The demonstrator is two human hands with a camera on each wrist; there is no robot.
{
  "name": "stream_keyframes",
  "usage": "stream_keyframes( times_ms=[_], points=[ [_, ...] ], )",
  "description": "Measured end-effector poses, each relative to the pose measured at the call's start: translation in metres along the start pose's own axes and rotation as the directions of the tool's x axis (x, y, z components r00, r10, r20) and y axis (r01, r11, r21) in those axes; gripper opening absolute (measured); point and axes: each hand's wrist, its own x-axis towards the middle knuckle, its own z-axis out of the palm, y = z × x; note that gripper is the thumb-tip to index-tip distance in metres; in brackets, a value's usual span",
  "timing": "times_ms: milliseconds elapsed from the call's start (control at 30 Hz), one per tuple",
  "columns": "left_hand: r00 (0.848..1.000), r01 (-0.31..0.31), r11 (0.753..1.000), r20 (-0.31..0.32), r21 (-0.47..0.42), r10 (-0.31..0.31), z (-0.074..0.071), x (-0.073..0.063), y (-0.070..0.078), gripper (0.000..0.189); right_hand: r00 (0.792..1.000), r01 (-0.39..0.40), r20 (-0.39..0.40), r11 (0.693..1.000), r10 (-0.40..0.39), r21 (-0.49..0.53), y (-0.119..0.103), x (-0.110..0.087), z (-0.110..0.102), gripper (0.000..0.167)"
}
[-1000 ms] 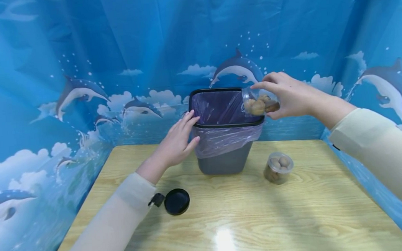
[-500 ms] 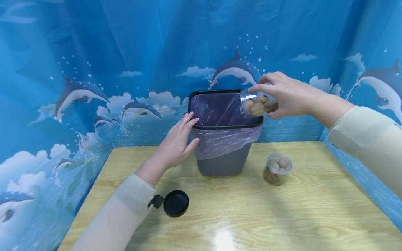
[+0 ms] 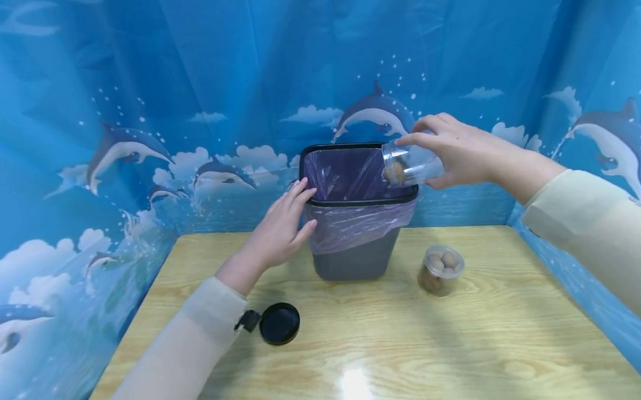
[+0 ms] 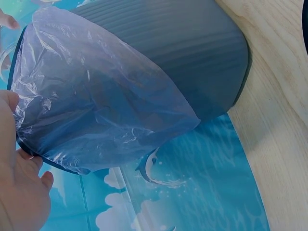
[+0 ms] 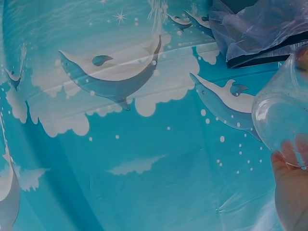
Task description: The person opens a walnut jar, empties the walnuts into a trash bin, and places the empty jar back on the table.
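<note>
In the head view my right hand (image 3: 452, 149) grips a clear plastic jar (image 3: 424, 164) by its base. The jar lies tipped on its side, its mouth over the right part of the bin's opening. A tan-brown roundish piece (image 3: 395, 172) shows near its mouth; its kind is unclear. My left hand (image 3: 278, 227) touches the left side of a grey bin (image 3: 357, 260) with relaxed fingers at the black rim and the thumb at the front. A thin purple bag (image 4: 96, 96) lines the bin and hangs over its outside. The bin's bottom is hidden.
A small clear tub (image 3: 439, 270) with several round tan pieces stands right of the bin. A black round lid (image 3: 280, 323) lies by the left sleeve on the wooden table (image 3: 417, 347). A blue dolphin-print curtain (image 3: 226, 95) surrounds the table.
Several tan-brown pieces have left the jar, leaving its inner part bare and one piece visible near the mouth. Both hands have stayed nearly in place.
</note>
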Motion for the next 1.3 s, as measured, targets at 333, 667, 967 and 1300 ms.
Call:
stream_keyframes(
  times_ms=[333,667,967,1300],
  points=[
    [1.000,-0.006,1.000,-0.008,-0.005,0.006,0.001,0.000,-0.001,0.063,1.000,0.012,-0.003,1.000,-0.012,-0.028,-0.003,0.000,-0.005,0.086],
    [1.000,-0.001,1.000,-0.008,0.002,0.001,0.001,0.000,-0.001,0.064,0.999,0.032,-0.004,0.997,-0.033,-0.074,-0.007,0.002,-0.009,0.086],
    [1.000,-0.001,1.000,-0.001,0.003,0.001,0.000,0.000,0.000,0.064,0.995,0.087,-0.036,0.989,-0.092,-0.118,-0.008,0.004,-0.015,0.087],
    [1.000,-0.003,1.000,-0.005,0.003,0.003,0.001,0.000,0.000,0.064,0.979,0.181,-0.055,0.961,-0.197,-0.210,-0.004,0.007,-0.008,0.090]
  ],
)
